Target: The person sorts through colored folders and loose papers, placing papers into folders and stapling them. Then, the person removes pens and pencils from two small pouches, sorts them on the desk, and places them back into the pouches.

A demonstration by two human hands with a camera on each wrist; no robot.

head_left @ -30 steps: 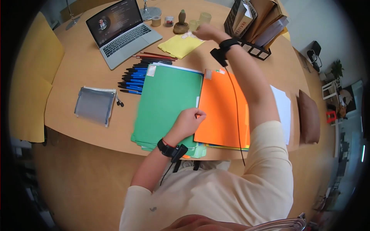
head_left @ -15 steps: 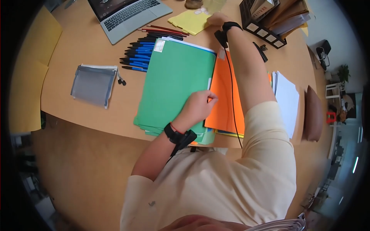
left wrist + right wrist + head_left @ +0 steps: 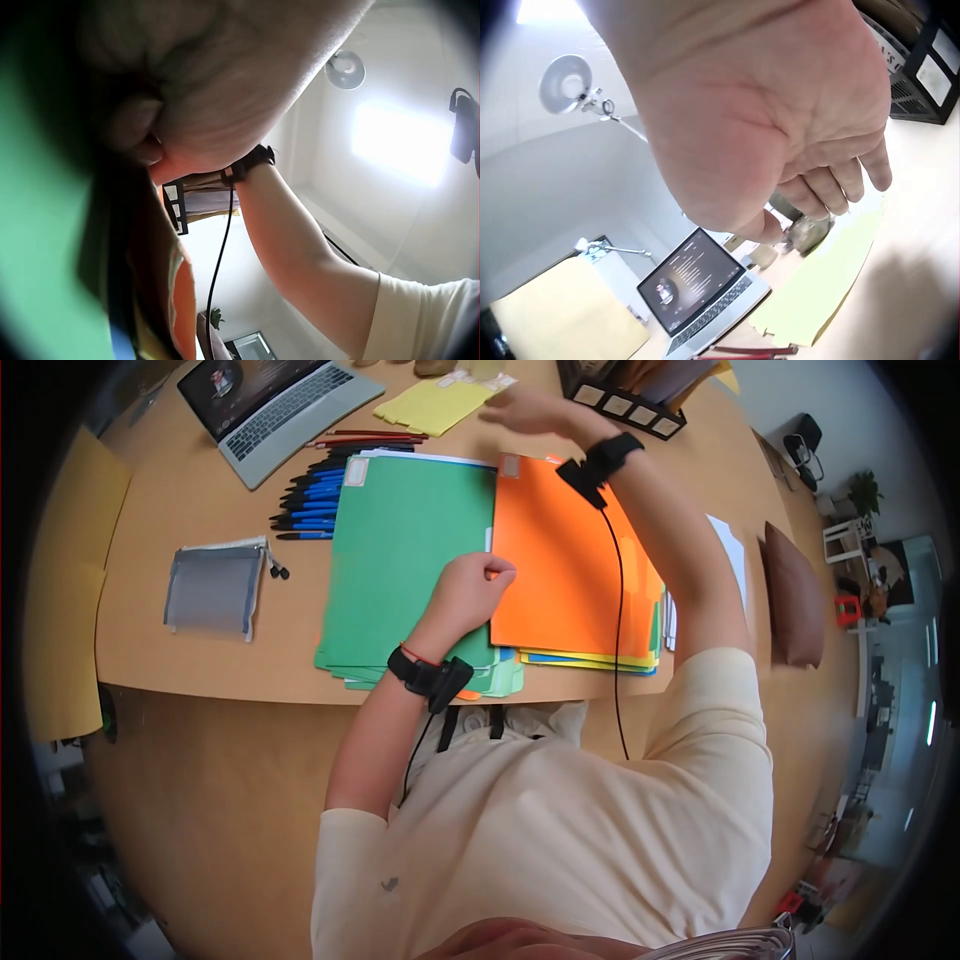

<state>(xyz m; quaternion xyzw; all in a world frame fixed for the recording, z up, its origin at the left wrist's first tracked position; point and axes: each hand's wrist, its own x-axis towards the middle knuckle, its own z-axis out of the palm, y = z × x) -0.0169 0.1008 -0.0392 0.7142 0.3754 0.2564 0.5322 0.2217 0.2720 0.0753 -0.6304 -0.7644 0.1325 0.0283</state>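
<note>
My left hand [image 3: 467,595] rests at the right edge of the green folders [image 3: 410,540], where they meet the orange folder [image 3: 560,590]. Its fingers are loosely curled and hold nothing. Farther out, my right hand [image 3: 525,410] is over the right end of the yellow sheets [image 3: 430,405]. In the right wrist view its palm shows, with the fingers slightly bent and nothing in them. White label stickers sit on the top corners of both folders. Yellow and blue edges show beneath the orange one.
Blue pens [image 3: 312,500] and red pencils [image 3: 375,437] lie left of the green folders. A grey zip pouch [image 3: 212,590] is at the left and a laptop [image 3: 290,420] behind it. At the back right stands a black file holder [image 3: 630,410]; white papers [image 3: 730,560] lie at the right.
My right hand has lifted off the yellow sheets' right end and its fingers have loosened. The left hand stays at the folder edge. The head view has shifted.
</note>
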